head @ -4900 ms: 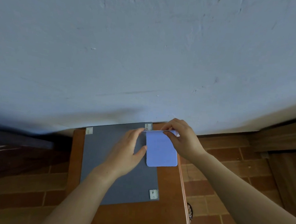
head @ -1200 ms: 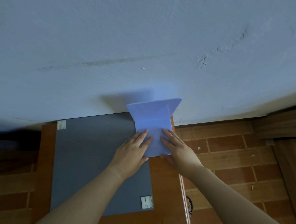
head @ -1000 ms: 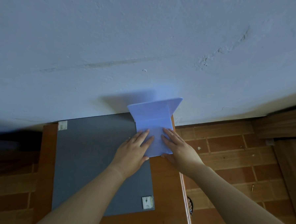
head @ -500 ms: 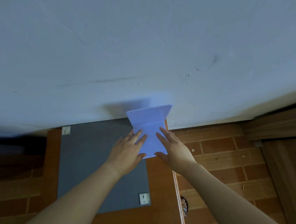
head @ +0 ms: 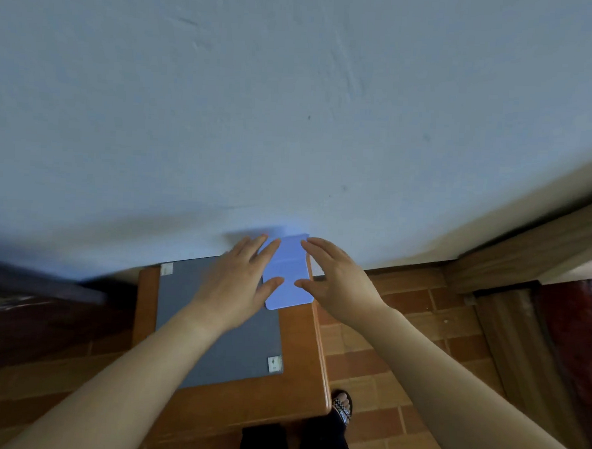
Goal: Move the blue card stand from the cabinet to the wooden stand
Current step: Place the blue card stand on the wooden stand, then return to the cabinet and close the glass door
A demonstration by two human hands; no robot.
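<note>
The blue card stand (head: 289, 275) stands folded at the far right corner of the wooden stand (head: 301, 355), its upper flap leaning against the pale wall. Its lower flap lies partly on the grey mat (head: 233, 344). My left hand (head: 240, 283) hovers at the card stand's left edge with fingers straight and spread. On the right edge is my right hand (head: 332, 281), fingers also straight. Whether either hand touches the card stand I cannot tell; neither grips it.
The pale wall (head: 293, 121) rises directly behind the wooden stand. A brick floor (head: 402, 333) lies to the right, with a wooden door frame (head: 526, 250) at far right. My foot in a sandal (head: 341, 403) shows below the stand's front right corner. Dark furniture (head: 26, 313) sits left.
Both hands slid from the lower flap up to the card stand's two sides. The upper flap now leans closer to the wall. The camera view dropped and pulled back.
</note>
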